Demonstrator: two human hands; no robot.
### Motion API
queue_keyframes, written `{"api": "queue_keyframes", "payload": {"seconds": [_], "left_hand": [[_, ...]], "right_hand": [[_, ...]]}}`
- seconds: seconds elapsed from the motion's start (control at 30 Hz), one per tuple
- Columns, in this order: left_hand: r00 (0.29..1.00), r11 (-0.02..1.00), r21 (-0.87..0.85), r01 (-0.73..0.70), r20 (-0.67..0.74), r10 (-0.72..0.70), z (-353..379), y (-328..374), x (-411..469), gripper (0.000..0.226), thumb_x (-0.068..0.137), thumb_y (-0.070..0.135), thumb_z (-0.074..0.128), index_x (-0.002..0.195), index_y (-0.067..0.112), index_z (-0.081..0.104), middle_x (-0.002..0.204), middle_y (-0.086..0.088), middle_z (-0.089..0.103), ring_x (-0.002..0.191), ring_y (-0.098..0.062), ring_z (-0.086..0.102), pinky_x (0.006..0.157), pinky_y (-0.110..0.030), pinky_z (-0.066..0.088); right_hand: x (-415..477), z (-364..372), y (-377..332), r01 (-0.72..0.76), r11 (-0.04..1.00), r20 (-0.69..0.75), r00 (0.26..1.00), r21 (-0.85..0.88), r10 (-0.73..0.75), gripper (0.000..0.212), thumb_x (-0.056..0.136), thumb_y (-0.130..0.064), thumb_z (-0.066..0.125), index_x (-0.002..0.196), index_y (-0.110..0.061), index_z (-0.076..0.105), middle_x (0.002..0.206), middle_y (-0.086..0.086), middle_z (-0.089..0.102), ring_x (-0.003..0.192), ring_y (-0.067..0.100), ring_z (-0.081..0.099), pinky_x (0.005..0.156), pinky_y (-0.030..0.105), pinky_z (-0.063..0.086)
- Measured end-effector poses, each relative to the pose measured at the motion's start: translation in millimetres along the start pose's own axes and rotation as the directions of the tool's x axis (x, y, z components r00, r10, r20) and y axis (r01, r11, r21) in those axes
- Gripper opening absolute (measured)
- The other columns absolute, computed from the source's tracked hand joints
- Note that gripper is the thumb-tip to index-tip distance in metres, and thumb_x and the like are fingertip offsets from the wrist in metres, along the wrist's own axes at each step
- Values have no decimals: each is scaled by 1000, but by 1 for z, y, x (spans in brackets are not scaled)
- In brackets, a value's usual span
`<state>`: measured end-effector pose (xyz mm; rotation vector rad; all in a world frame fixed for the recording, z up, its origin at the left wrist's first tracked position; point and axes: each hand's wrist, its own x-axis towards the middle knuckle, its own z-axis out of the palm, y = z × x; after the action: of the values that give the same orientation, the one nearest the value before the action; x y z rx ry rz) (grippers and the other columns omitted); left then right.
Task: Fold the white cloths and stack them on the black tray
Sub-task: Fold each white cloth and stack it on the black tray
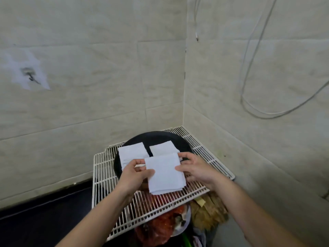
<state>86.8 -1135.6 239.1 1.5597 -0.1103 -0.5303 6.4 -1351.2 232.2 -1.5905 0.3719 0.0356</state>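
A round black tray (156,137) rests on a white wire rack in the corner. Two folded white cloth piles lie on it: one at the left (132,151) and one at the right (162,148). I hold a third folded white cloth (164,172) above the tray's near edge. My left hand (134,172) pinches its left edge. My right hand (193,168) grips its right edge, fingers at the top corner.
The white wire rack (106,175) sits against tiled walls at the back and right. Beneath it lie red and brown items (165,223). A grey cable (252,104) hangs on the right wall. The floor at lower left is dark.
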Motion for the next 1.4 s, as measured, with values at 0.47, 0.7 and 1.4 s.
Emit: {"api": "queue_keyframes", "payload": {"seconds": [0.47,0.7,1.4], "left_hand": [[991,964,249,98,-109,-73,36,31,154,83,74,-4,70,146,11,31,110,-21,62,89,-31,66,76,-46,60],[997,821,570,39,-82,9,39,21,165,71,81,0,63,144,16,37,114,-8,54,80,-23,63,60,-30,53],[968,538,826,-171,40,247,36,38,102,66,89,24,67,147,17,37,144,-6,48,119,-22,57,95,-31,46]], "right_hand": [[152,-44,-29,-92,995,-65,993,34,94,56,90,-3,65,143,-17,50,119,9,70,106,22,69,77,32,57],[162,-44,-15,-131,991,-36,991,-34,130,59,90,0,63,144,-17,47,121,4,68,108,19,67,87,36,58],[114,-64,-28,56,919,-138,983,-391,-119,50,96,-20,61,144,-24,47,140,0,56,115,17,60,98,41,53]]}}
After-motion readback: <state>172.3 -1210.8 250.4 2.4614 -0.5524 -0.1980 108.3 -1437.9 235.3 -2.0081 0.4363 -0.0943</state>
